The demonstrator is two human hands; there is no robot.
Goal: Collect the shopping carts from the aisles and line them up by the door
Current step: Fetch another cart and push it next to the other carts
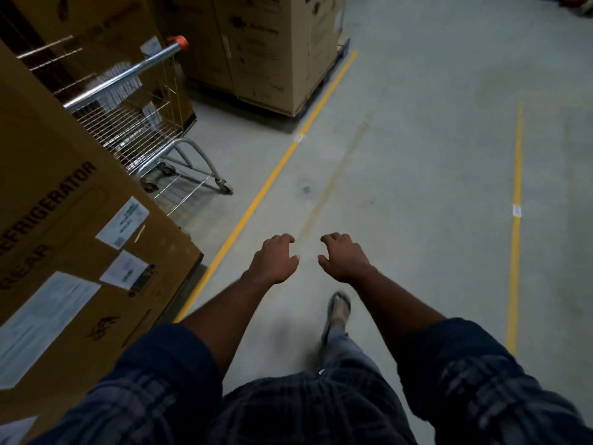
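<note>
Your left hand and right hand hang ahead of you, fingers loosely curled, each grip holding nothing. The shopping cart sits up left between the cardboard boxes (handle toward you), well apart from both hands; collecting looks not yet started.

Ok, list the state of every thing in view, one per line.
Shopping cart: upright on its wheels, parked, untouched.
Left hand: fingers loosely curled, holding nothing.
Right hand: fingers loosely curled, holding nothing.
Refrigerator carton: standing, closed.
Far cartons: standing, closed.
</note>
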